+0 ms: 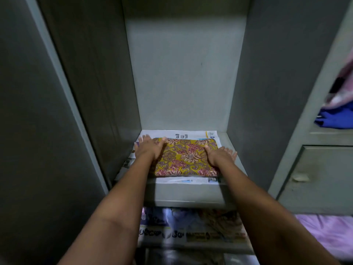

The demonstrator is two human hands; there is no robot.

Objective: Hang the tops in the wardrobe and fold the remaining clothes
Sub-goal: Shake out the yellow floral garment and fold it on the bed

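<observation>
A folded cloth (185, 157) with a yellow ground and red-pink flowers lies flat on a newspaper-lined shelf (227, 139) inside a grey metal wardrobe. My left hand (148, 148) lies at the cloth's left edge, fingers spread and straight, thumb on the cloth's top corner. My right hand (219, 154) lies at the right edge, fingers straight and pointing outward, thumb resting on the cloth. Both forearms reach in from below.
The wardrobe's side walls (99, 73) stand close on both sides. A lower shelf (191, 236) is lined with newspaper too. To the right, another compartment holds blue (336, 117) and pink clothes, with a shut drawer front (321, 176) under it and lilac fabric (330, 232) below.
</observation>
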